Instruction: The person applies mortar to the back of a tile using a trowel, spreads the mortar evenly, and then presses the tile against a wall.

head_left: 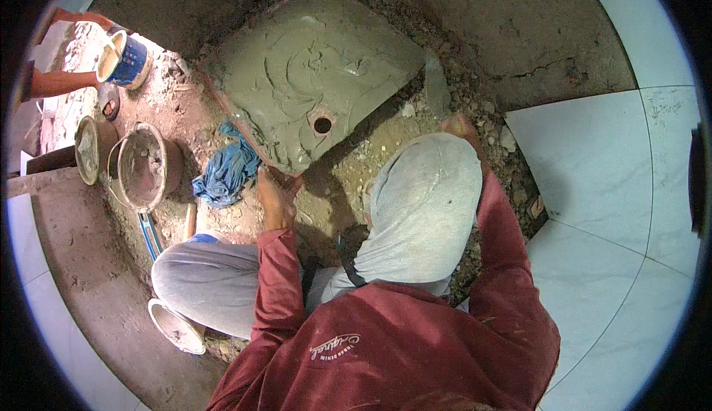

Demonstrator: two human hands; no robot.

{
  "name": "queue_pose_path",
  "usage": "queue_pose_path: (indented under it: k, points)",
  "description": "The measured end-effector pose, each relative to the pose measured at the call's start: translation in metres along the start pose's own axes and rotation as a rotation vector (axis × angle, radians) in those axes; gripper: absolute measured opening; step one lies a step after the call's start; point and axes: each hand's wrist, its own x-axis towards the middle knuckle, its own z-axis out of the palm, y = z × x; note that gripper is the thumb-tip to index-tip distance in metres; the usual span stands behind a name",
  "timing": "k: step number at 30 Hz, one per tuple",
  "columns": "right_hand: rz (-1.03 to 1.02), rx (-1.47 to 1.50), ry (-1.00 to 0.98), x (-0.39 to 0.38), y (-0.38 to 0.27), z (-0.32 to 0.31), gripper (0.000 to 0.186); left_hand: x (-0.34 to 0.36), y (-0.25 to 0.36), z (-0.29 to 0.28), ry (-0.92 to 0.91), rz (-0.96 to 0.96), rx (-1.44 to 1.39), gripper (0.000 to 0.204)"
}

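A square slab [319, 62] lies tilted in the rubble-edged pit, its face coated in wet grey-green mortar around a round hole. My left hand [277, 196] grips its near corner, just right of a crumpled blue cloth [226, 170]. My right hand [460, 130] is closed beside my raised right knee, at the lower end of a flat, mortar-smeared tool [436, 88], apparently a trowel, next to the slab's right corner. The fingertips of my right hand are partly hidden.
At left stand mortar-stained buckets [144, 173], a blue level [149, 233] and a white pail [176, 329]. Another person's hands [70, 83] are by a blue bucket [130, 66]. White floor tiles [586, 159] border the right; a concrete step [67, 262] runs down the left.
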Motion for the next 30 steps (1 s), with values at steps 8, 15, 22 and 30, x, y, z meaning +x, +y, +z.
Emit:
queue_pose_path:
  k: [8, 15, 22, 30]
  points:
    - [0.155, 0.247, -0.454, 0.068, 0.007, -0.013, 0.063, 0.011, -0.003, -0.001, 0.037, 0.018, -0.044, 0.022]
    - [0.224, 0.468, -0.412, -0.046, -0.081, -0.096, 0.048, 0.015, 0.004, -0.026, -0.037, 0.111, 0.096, 0.026]
    - [-0.036, 0.191, -0.08, 0.02, -0.097, -0.049, 0.028, 0.0, 0.009, -0.005, 0.052, 0.124, 0.023, 0.019]
    - [0.083, 0.353, -0.229, -0.048, -0.11, 0.057, 0.037, -0.001, 0.017, -0.012, 0.023, 0.104, 0.026, 0.025]
